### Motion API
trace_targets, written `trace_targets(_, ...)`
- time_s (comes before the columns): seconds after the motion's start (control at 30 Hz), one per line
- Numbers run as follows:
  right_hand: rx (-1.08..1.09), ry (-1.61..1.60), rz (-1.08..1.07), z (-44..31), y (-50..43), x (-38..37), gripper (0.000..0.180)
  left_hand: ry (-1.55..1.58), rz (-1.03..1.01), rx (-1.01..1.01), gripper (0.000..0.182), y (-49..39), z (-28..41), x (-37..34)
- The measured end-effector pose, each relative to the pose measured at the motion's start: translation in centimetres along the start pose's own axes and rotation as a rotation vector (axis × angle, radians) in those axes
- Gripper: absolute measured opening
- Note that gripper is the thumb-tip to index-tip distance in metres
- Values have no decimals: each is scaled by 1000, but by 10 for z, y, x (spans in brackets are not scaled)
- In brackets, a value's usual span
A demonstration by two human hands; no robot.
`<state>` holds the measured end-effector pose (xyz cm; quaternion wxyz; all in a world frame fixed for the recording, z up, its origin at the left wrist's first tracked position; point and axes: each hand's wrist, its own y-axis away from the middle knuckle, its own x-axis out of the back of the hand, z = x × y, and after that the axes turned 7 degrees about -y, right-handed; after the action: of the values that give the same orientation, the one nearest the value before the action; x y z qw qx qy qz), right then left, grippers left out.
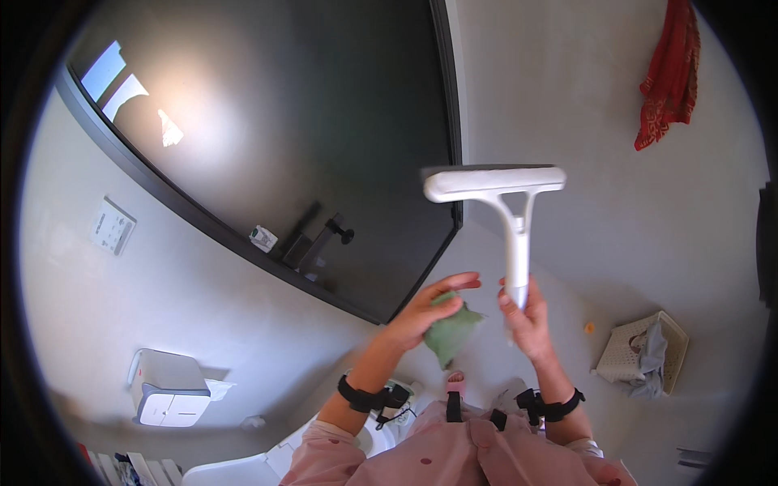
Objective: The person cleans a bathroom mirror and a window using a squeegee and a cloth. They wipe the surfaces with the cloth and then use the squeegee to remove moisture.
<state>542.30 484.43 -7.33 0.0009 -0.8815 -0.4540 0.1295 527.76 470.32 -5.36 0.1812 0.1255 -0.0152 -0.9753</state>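
Note:
My right hand [529, 319] is closed around the lower handle of a white squeegee [516, 243], which stands upright in view with its wide head and dark blade at the top. A crumpled green cloth [451, 331] hangs from my left hand [428, 310], pinched by the thumb while the other fingers point towards the squeegee handle. The two hands are apart. Behind the squeegee head lies the edge of a large dark glass panel [377, 121] in a black frame.
A red cloth [671, 79] hangs on the right wall. Below it stands a cream basket [626, 349] with grey fabric. On the left wall are a control panel [113, 226] and a tissue dispenser [172, 389]. A white toilet [243, 471] is at lower left. A small box [263, 238] sits by the glass.

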Motion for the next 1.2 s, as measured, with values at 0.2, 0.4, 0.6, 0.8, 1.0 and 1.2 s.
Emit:
trace_targets(0.2,-23,223,-384,-1,-36,-16,38,131,15,44,56,-19,4,-12)
trace_targets(0.4,-19,-126,-532,8,-79,8,35,16,394,-152,46,-44,1,-25)
trace_targets(0.6,-366,-551,-281,30,-126,82,22,2,621,-260,40,-56,8,-38)
trace_targets(0.8,-368,-369,-198,33,-139,127,17,81,654,-246,37,-40,-16,-39)
trace_targets(1.0,-330,-304,-256,27,-143,114,17,-39,797,-252,31,-16,-24,-58)
trace_targets(1.2,-443,-141,-581,43,-156,38,23,22,1153,-251,30,42,-35,-70)
